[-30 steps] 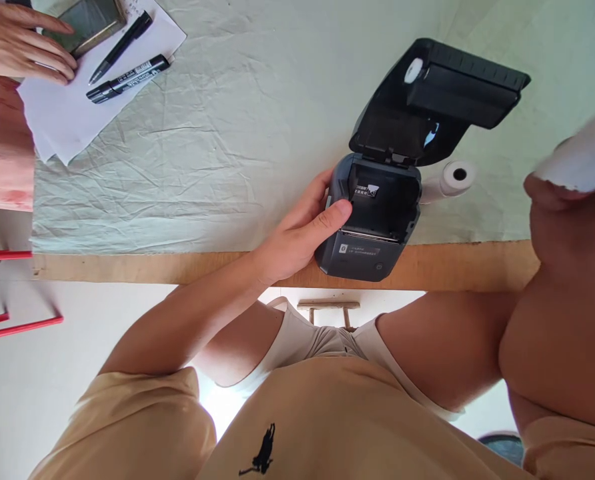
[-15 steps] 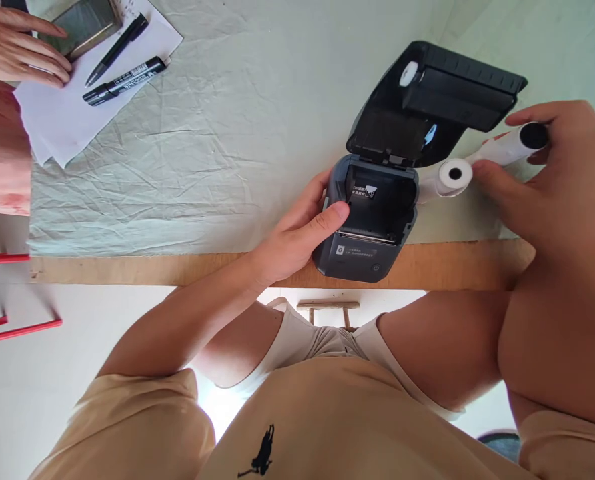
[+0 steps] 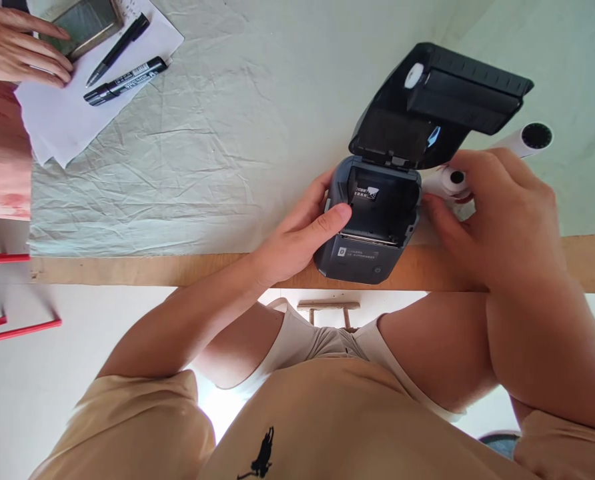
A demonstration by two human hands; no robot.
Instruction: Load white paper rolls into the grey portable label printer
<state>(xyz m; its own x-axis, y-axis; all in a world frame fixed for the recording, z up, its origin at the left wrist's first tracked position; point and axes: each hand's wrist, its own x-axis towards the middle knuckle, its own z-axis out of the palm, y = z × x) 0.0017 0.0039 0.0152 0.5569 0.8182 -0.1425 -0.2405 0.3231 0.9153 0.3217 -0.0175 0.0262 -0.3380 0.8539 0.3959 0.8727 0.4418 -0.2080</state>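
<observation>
My left hand [image 3: 307,230] grips the left side of a dark label printer [image 3: 360,263], thumb over the rim of its paper bay. The printer's lid [image 3: 470,93] is flipped up, and no roll lies in the bay. Just right of the printer, my right hand [image 3: 510,207] has its thumb and fingers around a small white paper roll [image 3: 446,181] with a dark core. Behind that hand lies another white roll [image 3: 525,141] with a black end, partly hidden by the knuckles.
At the upper left, another person's hand [image 3: 20,50] rests on a phone [image 3: 90,27]. White paper sheets [image 3: 60,127], a black pen [image 3: 117,50] and a black marker [image 3: 125,81] lie there. The table's wooden edge [image 3: 127,269] runs in front of my body.
My right hand has left the black-ended roll and moved left to the smaller roll beside the printer. The left hand and the printer have hardly moved.
</observation>
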